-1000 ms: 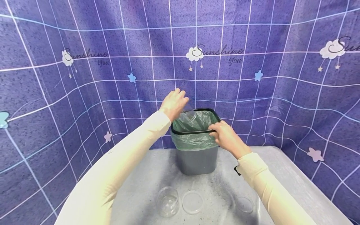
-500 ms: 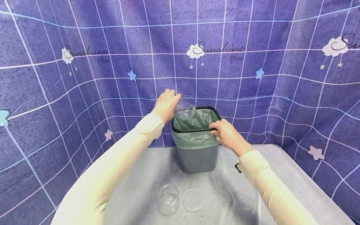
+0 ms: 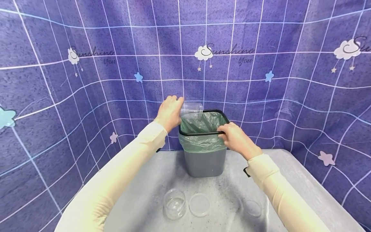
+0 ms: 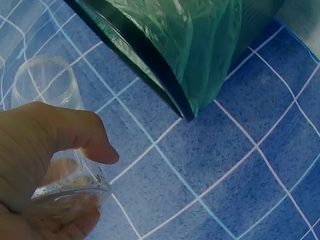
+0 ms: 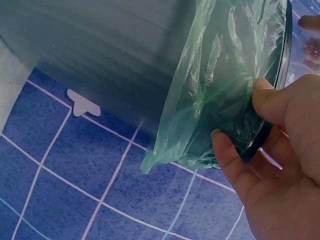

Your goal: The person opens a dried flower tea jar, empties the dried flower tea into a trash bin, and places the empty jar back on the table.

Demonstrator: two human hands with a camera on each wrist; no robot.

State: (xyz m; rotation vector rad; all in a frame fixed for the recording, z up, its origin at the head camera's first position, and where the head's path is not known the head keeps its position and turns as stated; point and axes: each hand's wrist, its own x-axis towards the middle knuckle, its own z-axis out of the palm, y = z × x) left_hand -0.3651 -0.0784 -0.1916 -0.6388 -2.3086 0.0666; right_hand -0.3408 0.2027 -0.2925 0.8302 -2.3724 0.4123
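Note:
My left hand [image 3: 169, 112] grips a clear plastic jar [image 3: 192, 110] over the left rear of the trash can [image 3: 205, 164]. The jar lies nearly level, its mouth toward the can's opening. Dark specks [image 4: 75, 185] cling inside near its base in the left wrist view. A thin green bag [image 3: 203, 144] lines the grey can and folds over its outside. With curled fingers, my right hand [image 3: 236, 137] holds the front right corner of the black rim [image 3: 197, 134]. The can's floor is hidden.
On the grey tabletop [image 3: 139, 187], a second clear jar [image 3: 175, 206] stands upright before the can. One clear round lid [image 3: 200, 205] lies beside it, another clear lid [image 3: 252, 207] farther right. A purple grid-patterned curtain [image 3: 145, 64] hangs behind and at both sides.
The left hand has drawn back to the left, and its jar has turned from mouth-down in the can to nearly level above the rim. The right hand keeps its hold.

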